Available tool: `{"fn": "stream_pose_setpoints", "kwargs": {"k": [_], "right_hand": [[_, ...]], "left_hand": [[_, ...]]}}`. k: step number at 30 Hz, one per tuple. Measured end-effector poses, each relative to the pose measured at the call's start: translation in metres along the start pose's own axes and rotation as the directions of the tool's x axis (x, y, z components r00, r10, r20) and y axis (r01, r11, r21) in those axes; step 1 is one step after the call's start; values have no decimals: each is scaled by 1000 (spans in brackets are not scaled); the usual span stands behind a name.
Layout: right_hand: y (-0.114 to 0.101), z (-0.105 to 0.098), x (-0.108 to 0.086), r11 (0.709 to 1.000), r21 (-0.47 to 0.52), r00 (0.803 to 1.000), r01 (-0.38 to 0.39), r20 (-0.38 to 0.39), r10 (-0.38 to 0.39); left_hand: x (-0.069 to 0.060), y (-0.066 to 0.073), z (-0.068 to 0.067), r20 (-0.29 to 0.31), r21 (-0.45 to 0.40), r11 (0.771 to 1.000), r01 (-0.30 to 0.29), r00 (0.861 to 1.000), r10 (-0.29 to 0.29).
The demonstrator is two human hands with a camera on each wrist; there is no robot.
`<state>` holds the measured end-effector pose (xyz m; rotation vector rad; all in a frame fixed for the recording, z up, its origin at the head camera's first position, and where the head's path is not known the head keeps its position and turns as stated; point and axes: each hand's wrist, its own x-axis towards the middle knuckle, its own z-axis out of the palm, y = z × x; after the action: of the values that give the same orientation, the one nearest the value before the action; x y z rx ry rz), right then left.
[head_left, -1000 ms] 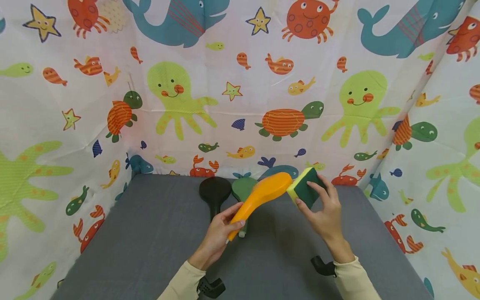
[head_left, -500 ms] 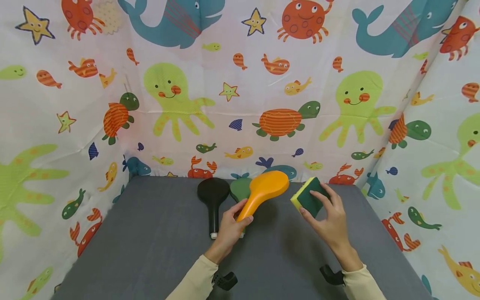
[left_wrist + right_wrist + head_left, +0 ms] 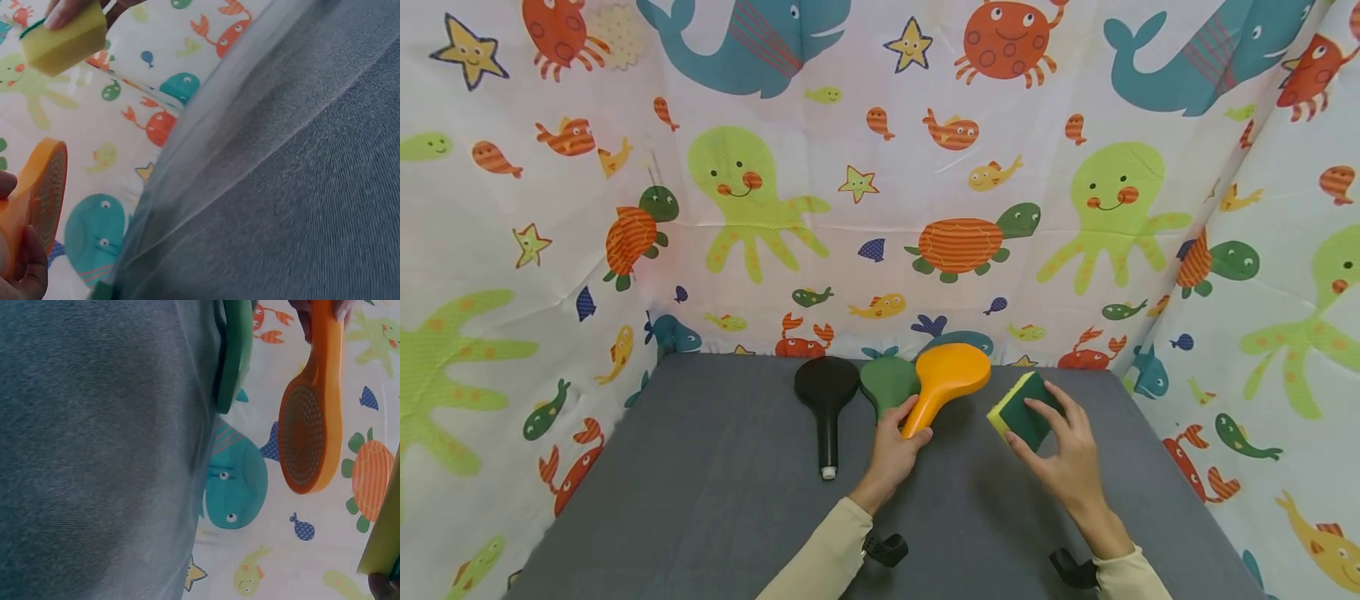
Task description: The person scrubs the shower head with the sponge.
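My left hand grips the handle of an orange shower head, held above the table. Its nozzle face, dotted with small holes, points down in the right wrist view. To the right, my right hand pinches a sponge with a green scouring side and a yellow side, apart from the shower head. A green shower head lies on the table, its handle partly hidden behind my left hand. Left of it lies a black shower head with a white handle end.
A grey cloth covers the table. White fabric printed with sea animals hangs behind the table and along both sides. Dark wrist mounts show near both sleeves.
My left hand has moved right and turned the orange shower head, back up, drawing it away from the sponge. My right hand has shifted slightly right and down with the sponge.
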<state>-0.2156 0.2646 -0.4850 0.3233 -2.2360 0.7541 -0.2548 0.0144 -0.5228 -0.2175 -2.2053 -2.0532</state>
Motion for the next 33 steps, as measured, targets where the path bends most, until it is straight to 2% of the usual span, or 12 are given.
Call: {"fn": "stream_pose_setpoints", "kwargs": {"k": [7, 13, 19, 33], "right_hand": [[5, 0, -7, 1000, -20, 1000, -6, 16, 6], [11, 0, -12, 1000, -23, 1000, 7, -2, -7], [15, -1, -15, 999, -32, 1000, -10, 10, 10], [18, -3, -15, 999, -31, 1000, -15, 15, 15]], "left_hand": [[6, -10, 21, -39, 40, 999, -28, 999, 30], [13, -17, 35, -66, 99, 994, -46, 996, 53], [19, -24, 47, -91, 152, 988, -17, 995, 32], [33, -40, 66, -131, 196, 980, 43, 991, -17]]}}
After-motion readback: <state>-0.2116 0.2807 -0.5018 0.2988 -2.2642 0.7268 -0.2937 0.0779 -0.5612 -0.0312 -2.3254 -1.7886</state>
